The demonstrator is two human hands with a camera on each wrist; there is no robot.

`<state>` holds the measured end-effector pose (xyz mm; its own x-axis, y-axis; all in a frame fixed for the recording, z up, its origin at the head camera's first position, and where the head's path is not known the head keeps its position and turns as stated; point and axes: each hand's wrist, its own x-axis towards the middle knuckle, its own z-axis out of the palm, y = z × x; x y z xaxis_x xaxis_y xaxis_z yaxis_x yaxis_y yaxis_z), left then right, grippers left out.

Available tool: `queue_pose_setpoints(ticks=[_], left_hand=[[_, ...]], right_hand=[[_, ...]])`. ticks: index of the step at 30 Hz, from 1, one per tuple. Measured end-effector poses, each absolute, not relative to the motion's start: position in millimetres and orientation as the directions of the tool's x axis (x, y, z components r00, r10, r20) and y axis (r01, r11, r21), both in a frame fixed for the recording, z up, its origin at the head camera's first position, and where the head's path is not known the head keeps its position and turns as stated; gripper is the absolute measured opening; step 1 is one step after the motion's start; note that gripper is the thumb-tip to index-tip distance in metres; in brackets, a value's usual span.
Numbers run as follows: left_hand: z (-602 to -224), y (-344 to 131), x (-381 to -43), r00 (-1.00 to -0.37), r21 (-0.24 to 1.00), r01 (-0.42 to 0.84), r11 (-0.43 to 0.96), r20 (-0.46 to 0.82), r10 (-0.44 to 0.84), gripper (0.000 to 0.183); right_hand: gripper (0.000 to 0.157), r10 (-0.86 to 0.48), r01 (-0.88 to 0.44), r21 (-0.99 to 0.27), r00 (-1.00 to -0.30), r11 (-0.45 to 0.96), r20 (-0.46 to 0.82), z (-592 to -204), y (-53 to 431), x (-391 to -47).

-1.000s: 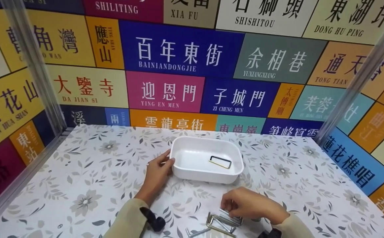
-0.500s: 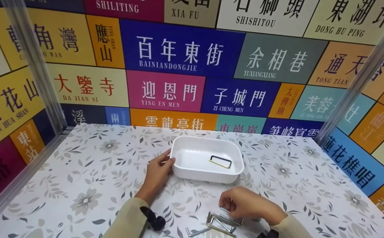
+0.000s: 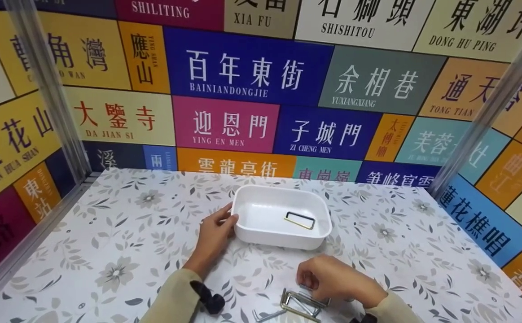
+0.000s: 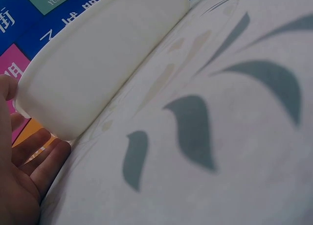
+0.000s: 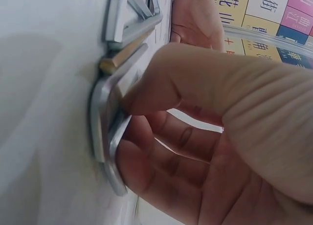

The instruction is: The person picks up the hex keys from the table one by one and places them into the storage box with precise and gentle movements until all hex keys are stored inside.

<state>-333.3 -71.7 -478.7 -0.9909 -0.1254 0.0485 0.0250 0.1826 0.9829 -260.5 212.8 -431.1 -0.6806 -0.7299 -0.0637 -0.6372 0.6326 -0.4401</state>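
On the table stands a white plastic box (image 3: 265, 237). Inside it lie a black hex key (image 3: 303, 214) and a yellow hex key (image 3: 297, 223). My left hand (image 3: 216, 231) holds the box's left end, its thumb at the rim; in the left wrist view the lower fingers (image 4: 49, 161) reach along the outer wall. Near the front edge, my right hand (image 3: 337, 278) is over a small pile of silver and brass-coloured hex keys (image 3: 294, 305). Between its thumb and index finger it pinches a silver hex key (image 5: 113, 168), partly hidden by the fingers.
A floral-patterned cloth covers the table (image 3: 117, 273). One silver hex key (image 3: 267, 315) lies at the left of the pile. A wall of coloured name panels (image 3: 247, 67) rises behind the table, with clear upright edges (image 3: 59, 98) at both sides.
My right hand has shifted slightly left over the pile, its thumb and index finger still at the hex keys. The left hand and the box have stayed in place.
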Motion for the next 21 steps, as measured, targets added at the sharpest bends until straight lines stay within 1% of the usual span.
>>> queue_pose_setpoints(ticks=[3, 8, 16, 21], left_hand=[[-478, -72, -332, -0.99, 0.983, 0.04, 0.182, 0.063, -0.126, 0.049], [-478, -72, -331, -0.988, 0.983, 0.065, 0.171, 0.088, -0.129, 0.048], [-478, -73, -333, -0.989, 0.982, 0.053, 0.179, 0.077, -0.128, 0.049], [-479, -72, -334, -0.99, 0.985, 0.049, 0.165, 0.07, -0.123, 0.049]], right_hand=[[0.031, -0.741, -0.658, -0.424, -0.67, 0.622, -0.046, -431, 212, -260], [0.032, -0.737, -0.656, -0.423, -0.675, 0.625, -0.044, -430, 212, -260], [0.034, -0.71, -0.613, -0.47, -0.703, 0.635, -0.043, -424, 218, -266], [0.03, -0.727, -0.63, -0.496, -0.687, 0.598, -0.003, -414, 224, -275]])
